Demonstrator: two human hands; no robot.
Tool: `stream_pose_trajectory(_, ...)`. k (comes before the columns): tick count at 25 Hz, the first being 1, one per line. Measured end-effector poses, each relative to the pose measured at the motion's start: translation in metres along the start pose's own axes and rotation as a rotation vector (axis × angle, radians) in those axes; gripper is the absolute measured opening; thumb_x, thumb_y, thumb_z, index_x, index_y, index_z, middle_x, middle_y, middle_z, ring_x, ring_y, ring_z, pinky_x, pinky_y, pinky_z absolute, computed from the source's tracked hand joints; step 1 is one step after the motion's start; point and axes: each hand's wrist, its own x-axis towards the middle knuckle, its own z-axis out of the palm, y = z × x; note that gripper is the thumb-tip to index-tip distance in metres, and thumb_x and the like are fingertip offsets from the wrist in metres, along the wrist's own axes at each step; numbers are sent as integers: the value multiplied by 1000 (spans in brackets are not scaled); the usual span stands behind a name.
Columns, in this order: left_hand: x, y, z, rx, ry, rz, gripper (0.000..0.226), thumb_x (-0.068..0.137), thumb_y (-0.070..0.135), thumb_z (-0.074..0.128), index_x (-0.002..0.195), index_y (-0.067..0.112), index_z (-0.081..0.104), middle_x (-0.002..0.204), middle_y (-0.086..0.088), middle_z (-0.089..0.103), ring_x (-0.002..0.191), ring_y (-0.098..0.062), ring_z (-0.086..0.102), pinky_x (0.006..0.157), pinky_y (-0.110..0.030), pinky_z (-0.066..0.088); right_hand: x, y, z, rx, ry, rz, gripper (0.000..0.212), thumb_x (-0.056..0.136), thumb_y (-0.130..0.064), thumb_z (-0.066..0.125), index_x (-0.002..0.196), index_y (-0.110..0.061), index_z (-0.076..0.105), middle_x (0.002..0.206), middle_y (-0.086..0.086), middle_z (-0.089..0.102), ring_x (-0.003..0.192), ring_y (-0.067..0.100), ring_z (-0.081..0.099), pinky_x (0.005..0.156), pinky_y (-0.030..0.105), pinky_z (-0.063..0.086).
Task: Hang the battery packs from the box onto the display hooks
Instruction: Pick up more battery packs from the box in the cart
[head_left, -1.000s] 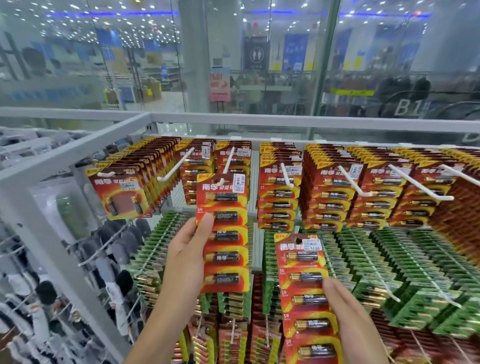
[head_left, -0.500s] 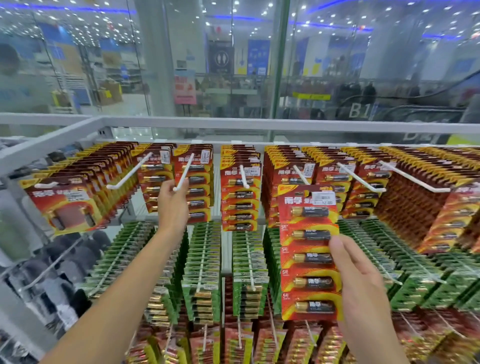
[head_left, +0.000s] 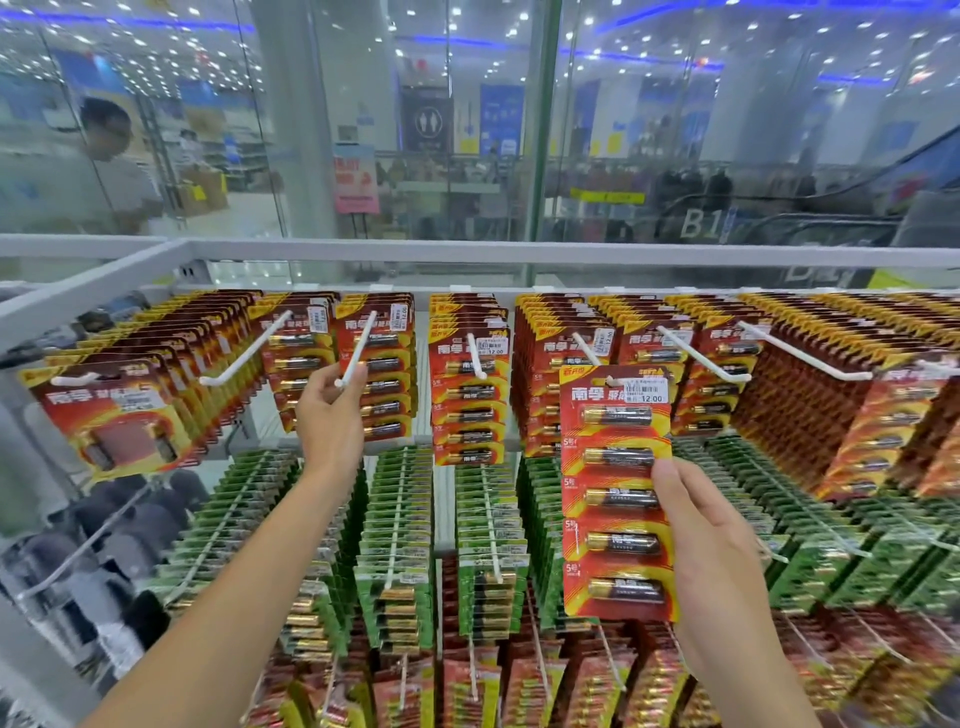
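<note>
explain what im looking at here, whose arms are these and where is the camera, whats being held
There is no machine here: these are a person's two bare arms, filmed by one wide-angle camera worn on the head, looking forward and down. The person faces a shop display rack whose white hooks are hung with red battery packs on top and green ones below. The right hand holds a red battery pack with five batteries by its right edge, its top raised near a hook in the upper row. The left hand carries no pack; its fingers pinch the tip of another white hook. Behind the rack is a glass wall onto a shopping hall.
</note>
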Motion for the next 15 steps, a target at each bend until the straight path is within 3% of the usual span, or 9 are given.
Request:
stream_pose_trajectory(6, -4, 4, -3, -4, -11, 5, 40, 97, 47, 68, 127, 21, 63, 111, -3, 72, 107, -21, 68, 98, -47, 55, -2, -1, 0, -12, 30, -2, 26, 103, -38, 53, 100, -26, 75, 93, 3, 80, 77, 27, 78, 67, 42, 60)
stream_pose_trajectory(12, -8, 10, 0, 40, -3, 6, 43, 101, 43, 63, 134, 15, 60, 105, -5, 63, 90, -16, 58, 76, -29, 47, 48, 7, 17, -161, 58, -36, 34, 108, -41, 46, 105, -23, 75, 98, 7, 79, 87, 33, 77, 81, 58, 62)
stream_pose_trajectory(15, -12, 14, 0, 35, -8, 0, 42, 102, 40, 63, 134, 12, 61, 105, -14, 64, 87, -20, 59, 80, -38, 52, 83, 17, 29, -227, 65, -101, 38, 108, -44, 44, 110, -20, 73, 97, 4, 78, 91, 30, 76, 79, 51, 63)
